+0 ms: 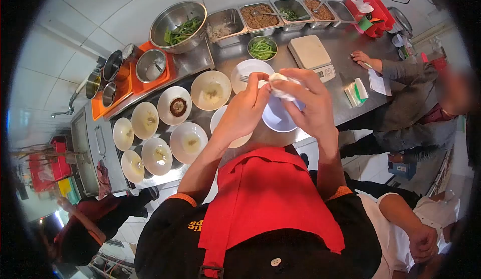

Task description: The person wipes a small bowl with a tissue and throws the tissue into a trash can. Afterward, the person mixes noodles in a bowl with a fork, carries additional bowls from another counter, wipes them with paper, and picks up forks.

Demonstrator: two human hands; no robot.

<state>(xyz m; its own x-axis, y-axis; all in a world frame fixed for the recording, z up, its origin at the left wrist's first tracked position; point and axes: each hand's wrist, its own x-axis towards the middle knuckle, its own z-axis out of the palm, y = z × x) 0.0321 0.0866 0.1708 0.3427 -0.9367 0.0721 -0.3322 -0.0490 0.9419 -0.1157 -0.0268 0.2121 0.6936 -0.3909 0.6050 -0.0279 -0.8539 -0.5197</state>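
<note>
My left hand (pixel 250 103) and my right hand (pixel 311 100) meet above two white bowls at the counter's front. A metal fork (pixel 244 78) is pinched in my left hand, its tines pointing left. The fingers of my right hand are closed round a crumpled white tissue (pixel 282 86), which touches the fork's handle end. Below the hands are a white bowl (pixel 253 67) behind and a bluish-white bowl (pixel 278 116) in front. Several bowls, such as one (pixel 210 90) with a little pale seasoning, stand to the left.
A kitchen scale (pixel 309 52) and a small bowl of green vegetables (pixel 262 48) stand behind. Metal trays of toppings (pixel 260 18) line the wall, beside a large steel bowl (pixel 178 27). A person (pixel 411 98) writes at the right; others stand nearby.
</note>
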